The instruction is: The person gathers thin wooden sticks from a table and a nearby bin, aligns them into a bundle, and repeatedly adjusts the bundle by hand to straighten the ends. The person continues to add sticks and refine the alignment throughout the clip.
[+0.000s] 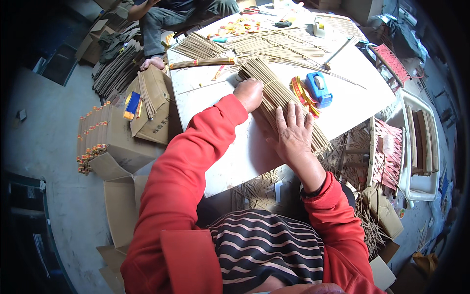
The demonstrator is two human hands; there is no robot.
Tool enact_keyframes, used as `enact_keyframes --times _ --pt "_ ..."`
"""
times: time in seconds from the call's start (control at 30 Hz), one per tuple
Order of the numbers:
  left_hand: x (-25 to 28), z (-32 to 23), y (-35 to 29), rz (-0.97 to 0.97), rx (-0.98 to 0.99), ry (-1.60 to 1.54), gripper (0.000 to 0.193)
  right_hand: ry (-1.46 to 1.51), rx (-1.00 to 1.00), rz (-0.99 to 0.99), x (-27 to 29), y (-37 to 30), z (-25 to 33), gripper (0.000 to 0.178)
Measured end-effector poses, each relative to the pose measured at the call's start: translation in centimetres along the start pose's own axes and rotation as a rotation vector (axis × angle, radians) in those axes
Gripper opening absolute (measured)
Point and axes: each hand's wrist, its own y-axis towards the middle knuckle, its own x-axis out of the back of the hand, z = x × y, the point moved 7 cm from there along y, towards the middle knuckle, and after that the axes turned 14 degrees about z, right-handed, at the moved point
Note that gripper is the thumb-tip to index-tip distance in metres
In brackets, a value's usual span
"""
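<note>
A wide layer of thin brown incense sticks [279, 83] lies slantwise on the white table [230, 171], reaching its near edge. My left hand [248, 94] is closed, its fingers curled in against the left side of the layer; whatever they hold is hidden. Lying flat across the nearer part of the sticks is my right hand [294, 132], fingers spread, palm down. Just right of the layer are red and yellow paper bands [304, 97] and a blue tape dispenser [319, 89]. A banded bundle of sticks [201, 63] rests to the left.
More loose sticks [279, 43] cover the far table. Cardboard boxes [129, 139] and stacked banded bundles [93, 134] stand at the left. A red-webbed stool [387, 152] and a white tub [423, 188] are at the right. Another person's leg [152, 36] shows beyond the table.
</note>
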Motion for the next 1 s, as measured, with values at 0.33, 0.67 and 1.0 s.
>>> enact_keyframes --times 0.33,0.67,1.0 --pt "1.0 3.2 1.3 -0.110 0.148 0.194 0.012 -0.130 0.016 -0.089 -0.8 0.0 0.0 0.068" --pt "2.1 9.3 5.7 -0.146 0.310 -0.042 0.014 -0.063 0.006 -0.009 -0.9 0.0 -0.2 0.055" --pt "3.1 9.7 6.2 -0.185 0.168 0.094 0.017 -0.025 -0.007 0.004 -0.6 0.2 -0.5 0.057"
